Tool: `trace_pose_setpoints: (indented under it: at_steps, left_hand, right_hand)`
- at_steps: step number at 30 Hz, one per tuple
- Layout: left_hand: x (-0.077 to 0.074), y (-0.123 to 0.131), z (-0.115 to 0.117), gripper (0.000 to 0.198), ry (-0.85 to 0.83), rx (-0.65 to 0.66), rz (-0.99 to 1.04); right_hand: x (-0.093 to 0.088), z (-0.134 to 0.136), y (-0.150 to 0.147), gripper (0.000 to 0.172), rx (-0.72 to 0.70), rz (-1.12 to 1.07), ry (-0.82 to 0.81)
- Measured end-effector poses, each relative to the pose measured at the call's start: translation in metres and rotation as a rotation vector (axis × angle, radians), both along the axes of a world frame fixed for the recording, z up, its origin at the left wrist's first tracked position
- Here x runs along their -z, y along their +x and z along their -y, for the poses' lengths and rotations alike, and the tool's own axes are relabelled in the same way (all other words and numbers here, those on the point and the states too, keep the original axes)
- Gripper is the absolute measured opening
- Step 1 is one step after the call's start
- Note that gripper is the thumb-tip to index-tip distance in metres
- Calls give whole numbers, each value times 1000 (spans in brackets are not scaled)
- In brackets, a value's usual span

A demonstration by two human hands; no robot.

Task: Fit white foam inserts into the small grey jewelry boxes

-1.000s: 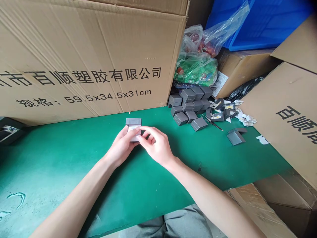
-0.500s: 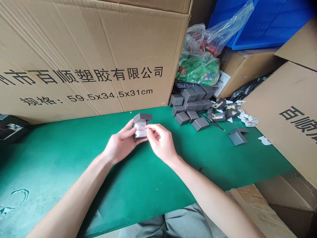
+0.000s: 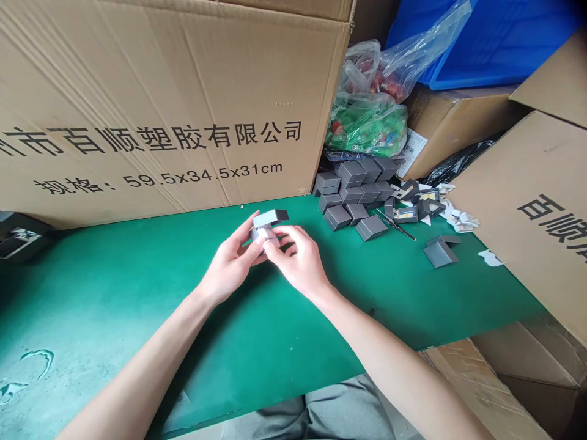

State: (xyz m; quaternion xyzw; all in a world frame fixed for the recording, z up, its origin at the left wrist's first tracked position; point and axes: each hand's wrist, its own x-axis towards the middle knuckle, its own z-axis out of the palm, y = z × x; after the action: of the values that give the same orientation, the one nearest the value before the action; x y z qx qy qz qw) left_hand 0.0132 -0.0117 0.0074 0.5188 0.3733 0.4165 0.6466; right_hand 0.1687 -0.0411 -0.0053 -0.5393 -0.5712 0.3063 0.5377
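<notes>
A small grey hinged box (image 3: 269, 221) with its lid tipped up is held above the green table (image 3: 137, 293), near the middle. My left hand (image 3: 232, 263) grips its left side, fingers curled round it. My right hand (image 3: 298, 260) pinches the box's right front, thumb and fingers pressed on the pale inside. Most of the box's body is hidden behind my fingers.
A pile of closed grey boxes (image 3: 353, 195) lies to the right, with an open one (image 3: 440, 252) and paper scraps (image 3: 458, 217) further right. A big printed carton (image 3: 160, 104) walls the back, another carton (image 3: 532, 214) the right. Plastic bags (image 3: 367, 122) sit behind the pile.
Both hands have lifted the small box slightly and shifted it right, turning it. The lid, flat a second ago, now stands tilted up.
</notes>
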Motion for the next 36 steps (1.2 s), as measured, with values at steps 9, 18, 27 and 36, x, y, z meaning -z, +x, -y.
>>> trace_pose_setpoints:
  at_steps: [9,18,27,36]
  left_hand:
    - [5,-5,-4,65,36,-27,-29]
    - [10,-6,-6,63,117,-35,-61]
    - [7,-5,-5,63,108,-50,-116]
    - [9,-6,-5,62,132,-58,-130]
  right_hand:
    - [2,0,0,24,-49,-64,40]
    - [-3,0,1,22,-76,-97,34]
    - [4,-3,-1,20,-46,-110,113]
    - [6,-3,0,22,-88,-113,102]
